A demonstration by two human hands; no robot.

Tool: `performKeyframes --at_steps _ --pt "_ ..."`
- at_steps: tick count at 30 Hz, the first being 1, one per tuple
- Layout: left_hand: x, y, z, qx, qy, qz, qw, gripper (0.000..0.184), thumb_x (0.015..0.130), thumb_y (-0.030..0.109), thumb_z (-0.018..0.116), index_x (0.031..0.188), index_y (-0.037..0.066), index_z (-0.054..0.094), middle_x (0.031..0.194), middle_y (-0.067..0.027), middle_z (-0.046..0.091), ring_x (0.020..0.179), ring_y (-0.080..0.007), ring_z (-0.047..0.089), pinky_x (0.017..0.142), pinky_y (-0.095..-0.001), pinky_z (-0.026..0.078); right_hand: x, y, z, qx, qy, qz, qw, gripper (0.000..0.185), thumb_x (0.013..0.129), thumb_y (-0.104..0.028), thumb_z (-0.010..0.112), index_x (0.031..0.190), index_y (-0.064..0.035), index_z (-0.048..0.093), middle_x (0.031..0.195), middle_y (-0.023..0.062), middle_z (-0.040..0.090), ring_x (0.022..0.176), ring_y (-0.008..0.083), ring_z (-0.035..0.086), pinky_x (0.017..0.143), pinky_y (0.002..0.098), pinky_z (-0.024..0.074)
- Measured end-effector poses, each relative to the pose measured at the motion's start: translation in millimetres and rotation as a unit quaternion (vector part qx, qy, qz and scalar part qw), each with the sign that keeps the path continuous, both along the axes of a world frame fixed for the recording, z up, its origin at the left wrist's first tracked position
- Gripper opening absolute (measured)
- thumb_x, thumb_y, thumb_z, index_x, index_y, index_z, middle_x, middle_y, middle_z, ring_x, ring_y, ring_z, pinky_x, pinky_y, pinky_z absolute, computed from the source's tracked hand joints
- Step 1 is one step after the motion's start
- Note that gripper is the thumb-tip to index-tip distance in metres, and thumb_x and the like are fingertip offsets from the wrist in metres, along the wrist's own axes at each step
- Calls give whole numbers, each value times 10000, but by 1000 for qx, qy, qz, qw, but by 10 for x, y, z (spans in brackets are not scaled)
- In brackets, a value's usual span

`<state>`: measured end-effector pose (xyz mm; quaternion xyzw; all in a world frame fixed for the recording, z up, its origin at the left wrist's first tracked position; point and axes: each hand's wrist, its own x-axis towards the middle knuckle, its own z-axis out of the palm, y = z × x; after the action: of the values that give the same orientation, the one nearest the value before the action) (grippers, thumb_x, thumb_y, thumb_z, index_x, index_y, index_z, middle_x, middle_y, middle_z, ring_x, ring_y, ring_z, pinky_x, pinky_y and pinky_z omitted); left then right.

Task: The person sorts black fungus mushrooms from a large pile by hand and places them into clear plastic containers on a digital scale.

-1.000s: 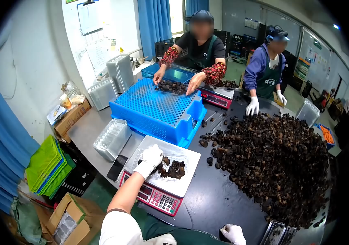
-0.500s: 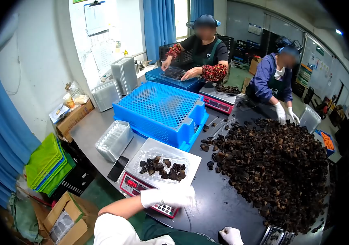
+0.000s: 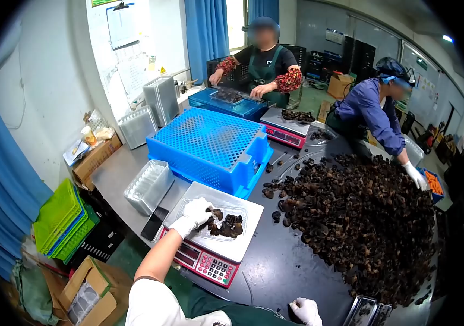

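Observation:
My left hand, in a white glove, reaches into a clear plastic tray on a red digital scale. Its fingers are bent around wood ear mushrooms at the tray's left side; the grip is partly hidden. My right hand, also gloved in white, is curled closed by the near table edge. What it holds, if anything, is hidden. A large heap of dark wood ear mushrooms covers the right of the table.
Behind the scale stands a blue crate. Stacked clear trays and a phone lie left of the scale. Two co-workers stand across the table. More clear trays sit at the near right, beside the heap.
My left hand has moved from above the scale's keypad up into the tray, onto the mushrooms. My right hand stays put. The co-worker at right now leans toward the heap's far right side.

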<state>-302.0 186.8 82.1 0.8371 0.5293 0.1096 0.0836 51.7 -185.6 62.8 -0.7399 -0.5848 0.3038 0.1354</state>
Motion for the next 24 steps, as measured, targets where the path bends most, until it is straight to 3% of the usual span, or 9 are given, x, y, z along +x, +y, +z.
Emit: performKeyframes --at_steps 3,6,9,12,15,18,24 --pt "-38 29 -16 17 -58 -13 998 224 777 261 655 970 154 692 953 -107 613 961 -284 596 852 -393 476 -173 7 92 57 184 8 981 288 907 -267 570 993 -13 674 938 185 667 911 328 640 822 384 487" --pt "128 -133 216 26 -53 -15 998 304 768 315 670 1035 172 691 975 -112 599 983 -292 574 863 -398 470 -458 -1 315 41 260 9 965 304 895 -275 571 997 -8 676 934 178 674 910 318 644 818 385 485" --pt "198 -175 140 56 27 -36 997 315 745 359 690 1024 213 700 988 -83 591 996 -296 544 861 -406 469 -535 -12 388 -8 271 1 963 309 892 -279 574 996 -7 677 933 178 675 910 318 644 817 385 485" --pt "192 -126 73 52 5 -38 998 267 731 315 700 979 218 709 953 -75 598 976 -285 550 857 -405 468 -508 -26 417 -38 262 -8 964 313 888 -283 576 996 -7 677 933 178 676 910 318 644 816 384 485" --pt "197 -138 149 105 -89 -84 987 244 711 259 712 943 186 712 929 -71 613 973 -277 558 853 -407 466 -465 -37 434 -58 252 -20 966 317 885 -287 579 995 -7 678 932 178 676 909 318 645 815 384 485" --pt "216 -268 286 -28 -272 -99 957 316 693 149 718 1006 109 695 1063 -88 612 1032 -282 544 908 -387 439 -447 -46 445 -75 247 -27 966 322 881 -292 581 994 -6 678 931 178 677 909 318 645 814 383 485" --pt "433 -663 568 -62 -382 -142 911 327 751 117 709 1074 92 666 1062 -79 621 1071 -244 549 964 -365 415 -443 -50 465 -103 236 -26 966 331 874 -300 586 992 -6 679 930 178 679 909 318 646 812 383 485"
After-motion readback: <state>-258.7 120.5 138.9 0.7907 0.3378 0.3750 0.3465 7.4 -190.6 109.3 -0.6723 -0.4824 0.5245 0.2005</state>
